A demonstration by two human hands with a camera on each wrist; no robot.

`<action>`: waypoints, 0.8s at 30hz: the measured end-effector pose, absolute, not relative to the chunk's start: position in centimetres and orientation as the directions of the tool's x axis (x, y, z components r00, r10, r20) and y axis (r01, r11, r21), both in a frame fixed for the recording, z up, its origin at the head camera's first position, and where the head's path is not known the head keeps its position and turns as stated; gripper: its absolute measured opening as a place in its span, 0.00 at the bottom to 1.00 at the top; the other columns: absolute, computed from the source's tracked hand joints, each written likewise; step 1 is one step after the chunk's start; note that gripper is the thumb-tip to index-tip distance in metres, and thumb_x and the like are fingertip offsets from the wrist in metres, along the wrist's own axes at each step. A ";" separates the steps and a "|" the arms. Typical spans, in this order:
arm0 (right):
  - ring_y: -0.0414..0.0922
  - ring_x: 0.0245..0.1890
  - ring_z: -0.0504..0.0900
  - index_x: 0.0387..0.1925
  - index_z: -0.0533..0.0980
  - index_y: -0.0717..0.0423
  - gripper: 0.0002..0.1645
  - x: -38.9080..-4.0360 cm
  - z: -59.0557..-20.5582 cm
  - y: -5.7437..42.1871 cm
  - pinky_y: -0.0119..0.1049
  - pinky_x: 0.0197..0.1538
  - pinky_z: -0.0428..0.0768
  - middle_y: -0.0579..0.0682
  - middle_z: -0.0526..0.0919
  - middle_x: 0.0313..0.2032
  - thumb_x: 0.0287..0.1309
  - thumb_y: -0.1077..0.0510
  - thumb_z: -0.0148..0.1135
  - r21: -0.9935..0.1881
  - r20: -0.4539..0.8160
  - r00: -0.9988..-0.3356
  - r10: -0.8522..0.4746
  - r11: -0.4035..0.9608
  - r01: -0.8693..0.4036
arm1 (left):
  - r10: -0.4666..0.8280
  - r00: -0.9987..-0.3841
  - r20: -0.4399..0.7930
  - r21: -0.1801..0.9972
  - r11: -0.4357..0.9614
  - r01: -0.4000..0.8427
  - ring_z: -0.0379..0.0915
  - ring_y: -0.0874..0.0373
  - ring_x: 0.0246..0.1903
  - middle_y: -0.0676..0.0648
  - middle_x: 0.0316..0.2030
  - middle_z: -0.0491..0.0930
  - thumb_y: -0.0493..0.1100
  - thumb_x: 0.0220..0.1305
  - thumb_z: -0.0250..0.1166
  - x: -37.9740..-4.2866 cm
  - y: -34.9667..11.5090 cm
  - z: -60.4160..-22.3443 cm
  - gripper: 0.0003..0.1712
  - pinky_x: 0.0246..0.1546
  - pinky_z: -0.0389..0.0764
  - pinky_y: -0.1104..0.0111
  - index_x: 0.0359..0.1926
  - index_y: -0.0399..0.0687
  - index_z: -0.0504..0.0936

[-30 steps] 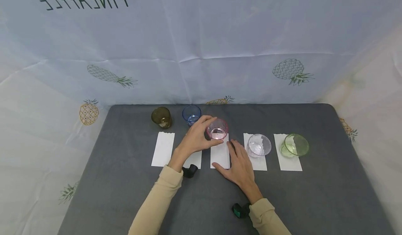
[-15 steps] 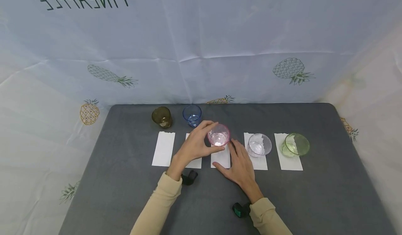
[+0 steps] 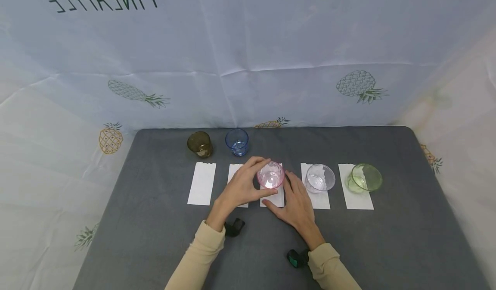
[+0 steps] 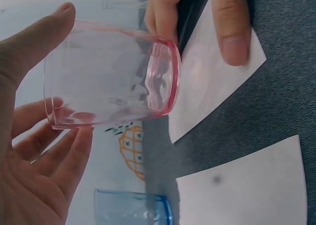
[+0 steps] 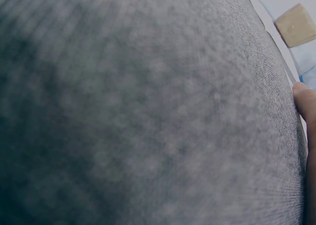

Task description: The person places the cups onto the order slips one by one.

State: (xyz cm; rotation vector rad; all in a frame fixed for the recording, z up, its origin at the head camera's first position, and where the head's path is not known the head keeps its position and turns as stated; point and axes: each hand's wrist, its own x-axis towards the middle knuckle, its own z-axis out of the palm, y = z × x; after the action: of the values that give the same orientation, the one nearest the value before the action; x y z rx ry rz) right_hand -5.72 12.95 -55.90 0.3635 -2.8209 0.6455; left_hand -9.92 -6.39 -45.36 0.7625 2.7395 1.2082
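A clear pink-tinted glass (image 3: 271, 176) is in my left hand (image 3: 242, 184), which grips it near the rim between thumb and fingers. Its thick pink base (image 4: 170, 79) points down at the middle paper strip (image 4: 212, 86); in the left wrist view it seems slightly above the paper. My right hand (image 3: 295, 204) lies with spread fingers beside that strip, its thumb on the paper and its fingertips close to the glass. In the right wrist view only one digit (image 5: 307, 106) shows at the right edge.
A brown glass (image 3: 199, 145) and a blue glass (image 3: 237, 142) stand at the back left. A colourless glass (image 3: 319, 179) and a green glass (image 3: 363, 179) stand on paper strips at right. Another strip (image 3: 201, 184) lies at far left on the grey table (image 3: 155, 238).
My left hand has drawn the pink glass toward me, from the strip's far end to above its middle. The right hand has stayed put.
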 end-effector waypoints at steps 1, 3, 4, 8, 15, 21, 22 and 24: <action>0.60 0.70 0.72 0.73 0.67 0.63 0.63 -5.7 -55.9 13.0 0.55 0.74 0.70 0.62 0.72 0.69 0.45 0.28 0.73 -0.393 0.274 -0.943 -0.191 0.872 -0.290 | 0.457 -0.877 0.147 0.706 0.573 0.417 0.79 0.48 0.59 0.42 0.62 0.76 0.52 0.48 0.83 -9.9 -6.4 -45.4 0.49 0.61 0.82 0.55 0.69 0.40 0.75; 0.60 0.70 0.72 0.72 0.67 0.63 0.63 -5.7 -56.0 13.0 0.55 0.73 0.71 0.62 0.72 0.69 0.45 0.27 0.73 -0.392 0.286 -0.939 -0.192 0.871 -0.297 | 0.455 -0.878 0.146 0.704 0.576 0.415 0.79 0.48 0.59 0.42 0.62 0.76 0.52 0.48 0.83 -9.8 -6.4 -45.6 0.49 0.61 0.82 0.55 0.69 0.40 0.75; 0.60 0.69 0.72 0.72 0.67 0.63 0.63 -5.7 -56.0 13.0 0.55 0.73 0.71 0.62 0.72 0.68 0.46 0.26 0.71 -0.391 0.293 -0.937 -0.193 0.870 -0.301 | 0.454 -0.879 0.145 0.704 0.576 0.414 0.79 0.48 0.59 0.42 0.62 0.76 0.52 0.49 0.83 -9.7 -6.4 -45.7 0.49 0.61 0.82 0.55 0.69 0.39 0.75; 0.60 0.68 0.73 0.71 0.69 0.63 0.64 -5.7 -56.1 13.0 0.56 0.71 0.72 0.63 0.73 0.67 0.53 0.17 0.57 -0.392 0.337 -0.922 -0.193 0.861 -0.323 | 0.451 -0.882 0.136 0.699 0.587 0.408 0.79 0.49 0.59 0.42 0.62 0.76 0.52 0.49 0.83 -9.6 -6.4 -46.2 0.49 0.62 0.81 0.55 0.69 0.39 0.74; 0.60 0.68 0.73 0.72 0.68 0.63 0.64 -5.7 -56.0 13.0 0.56 0.72 0.71 0.62 0.73 0.67 0.51 0.18 0.61 -0.389 0.325 -0.925 -0.195 0.864 -0.319 | 0.451 -0.885 0.117 0.695 0.599 0.397 0.78 0.49 0.60 0.42 0.62 0.76 0.52 0.50 0.82 -9.7 -6.2 -46.7 0.48 0.63 0.81 0.55 0.70 0.42 0.74; 0.60 0.69 0.72 0.72 0.67 0.62 0.64 -5.7 -55.8 12.9 0.55 0.73 0.71 0.62 0.73 0.68 0.43 0.28 0.74 -0.387 0.300 -0.935 -0.190 0.872 -0.301 | 0.457 -0.881 0.121 0.690 0.600 0.405 0.79 0.49 0.59 0.43 0.62 0.76 0.52 0.50 0.82 -9.8 -6.1 -47.0 0.47 0.63 0.81 0.56 0.69 0.42 0.75; 0.60 0.69 0.73 0.72 0.67 0.62 0.64 -5.7 -55.8 12.9 0.55 0.73 0.71 0.62 0.73 0.68 0.43 0.28 0.74 -0.388 0.300 -0.935 -0.189 0.871 -0.300 | 0.458 -0.881 0.122 0.688 0.600 0.407 0.79 0.49 0.58 0.43 0.61 0.76 0.52 0.50 0.82 -9.8 -6.1 -47.0 0.47 0.62 0.81 0.56 0.69 0.42 0.75; 0.60 0.69 0.73 0.72 0.67 0.63 0.63 -5.7 -55.8 12.9 0.55 0.73 0.71 0.62 0.73 0.68 0.43 0.28 0.74 -0.388 0.301 -0.935 -0.188 0.872 -0.300 | 0.459 -0.880 0.122 0.686 0.601 0.409 0.79 0.49 0.58 0.43 0.61 0.76 0.52 0.50 0.82 -9.8 -6.1 -47.1 0.47 0.62 0.81 0.56 0.69 0.42 0.75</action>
State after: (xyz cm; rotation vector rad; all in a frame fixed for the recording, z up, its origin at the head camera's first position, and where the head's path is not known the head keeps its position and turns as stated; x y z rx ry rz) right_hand -5.71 12.91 -55.78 0.3696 -2.7898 0.6379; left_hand -9.84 -6.06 -47.11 0.7472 2.7507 1.1525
